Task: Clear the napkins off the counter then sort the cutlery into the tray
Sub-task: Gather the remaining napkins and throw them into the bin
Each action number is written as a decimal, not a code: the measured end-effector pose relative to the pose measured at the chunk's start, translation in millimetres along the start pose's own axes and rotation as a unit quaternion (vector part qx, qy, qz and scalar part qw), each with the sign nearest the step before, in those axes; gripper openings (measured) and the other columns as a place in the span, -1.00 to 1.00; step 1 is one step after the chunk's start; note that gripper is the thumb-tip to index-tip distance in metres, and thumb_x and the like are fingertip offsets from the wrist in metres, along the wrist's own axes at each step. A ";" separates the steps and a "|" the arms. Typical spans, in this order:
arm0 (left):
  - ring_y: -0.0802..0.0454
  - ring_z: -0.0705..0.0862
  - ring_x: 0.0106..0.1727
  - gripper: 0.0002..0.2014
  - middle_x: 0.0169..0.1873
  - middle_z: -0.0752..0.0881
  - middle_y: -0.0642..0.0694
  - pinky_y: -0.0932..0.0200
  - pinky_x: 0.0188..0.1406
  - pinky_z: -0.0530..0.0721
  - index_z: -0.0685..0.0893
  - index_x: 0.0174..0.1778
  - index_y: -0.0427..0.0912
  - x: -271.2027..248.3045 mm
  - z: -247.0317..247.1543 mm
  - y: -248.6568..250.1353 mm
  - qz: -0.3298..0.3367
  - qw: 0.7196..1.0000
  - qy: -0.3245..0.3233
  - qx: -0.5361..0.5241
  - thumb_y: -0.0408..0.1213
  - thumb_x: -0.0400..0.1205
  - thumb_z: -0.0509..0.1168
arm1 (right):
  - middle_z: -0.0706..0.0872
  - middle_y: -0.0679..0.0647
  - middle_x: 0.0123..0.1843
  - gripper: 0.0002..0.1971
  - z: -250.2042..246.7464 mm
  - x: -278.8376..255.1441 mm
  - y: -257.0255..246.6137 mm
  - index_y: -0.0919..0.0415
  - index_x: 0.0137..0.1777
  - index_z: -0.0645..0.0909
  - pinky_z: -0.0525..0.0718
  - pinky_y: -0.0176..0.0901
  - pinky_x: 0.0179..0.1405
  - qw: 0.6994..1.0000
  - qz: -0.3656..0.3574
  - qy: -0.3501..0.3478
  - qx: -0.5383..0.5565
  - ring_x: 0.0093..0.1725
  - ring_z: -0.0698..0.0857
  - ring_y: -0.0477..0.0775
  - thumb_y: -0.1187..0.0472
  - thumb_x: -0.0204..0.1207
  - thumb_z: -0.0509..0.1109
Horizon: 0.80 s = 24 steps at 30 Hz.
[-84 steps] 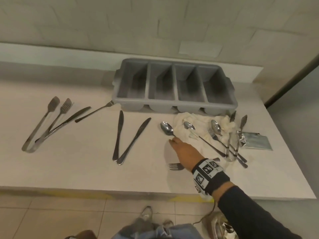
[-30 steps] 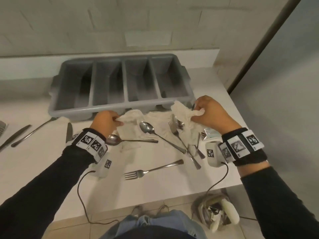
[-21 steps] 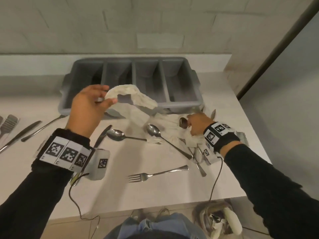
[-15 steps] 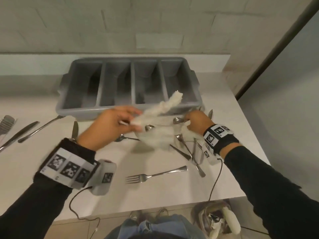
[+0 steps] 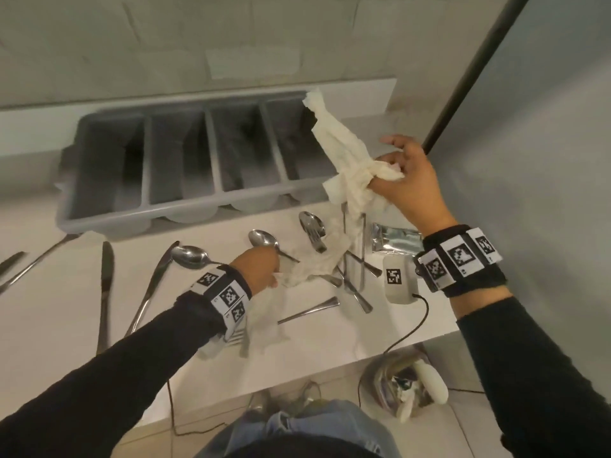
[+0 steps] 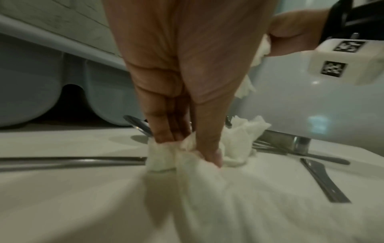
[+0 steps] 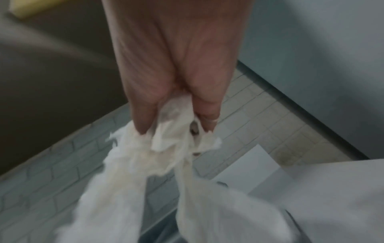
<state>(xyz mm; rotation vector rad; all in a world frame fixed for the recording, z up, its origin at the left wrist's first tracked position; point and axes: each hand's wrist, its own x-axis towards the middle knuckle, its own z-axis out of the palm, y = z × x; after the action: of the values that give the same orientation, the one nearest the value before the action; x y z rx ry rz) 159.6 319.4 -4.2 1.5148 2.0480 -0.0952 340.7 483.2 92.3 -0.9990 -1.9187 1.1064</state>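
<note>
Crumpled, soft white paper napkin (image 5: 344, 160), matt and creased. Grey plastic cutlery tray (image 5: 185, 203), smooth with a dull sheen. Polished, mirror-bright metal spoons (image 5: 190, 256) and knives (image 5: 105, 282). Pale table (image 5: 49, 319), smooth, matt. Glossy silver foil sachet (image 5: 395, 242).

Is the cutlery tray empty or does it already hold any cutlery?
Empty as far as visible: the four compartments of the cutlery tray show only bare grey floors. The napkin hides part of the rightmost one.

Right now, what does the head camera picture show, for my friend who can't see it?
The right hand lifts a crumpled napkin over the empty grey tray, while the left hand pinches another napkin lying among spoons and forks on the white counter.
</note>
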 end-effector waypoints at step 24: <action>0.63 0.62 -0.33 -0.81 -0.34 0.76 0.45 0.79 -0.27 0.49 0.75 -0.04 0.01 -124.6 -46.2 -66.5 -0.062 0.844 0.418 -0.330 -0.33 0.49 0.43 | 0.71 0.33 0.04 -0.79 83.4 5.1 57.0 0.44 0.02 0.63 0.57 0.01 0.07 0.864 0.025 -0.250 -0.437 0.10 0.68 0.31 0.32 0.54 0.25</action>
<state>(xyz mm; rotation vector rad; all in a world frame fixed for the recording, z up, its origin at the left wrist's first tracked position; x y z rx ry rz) 104.1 207.6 76.5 1.0294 2.4020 1.3012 283.4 476.6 9.2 -1.2995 -2.9586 0.4917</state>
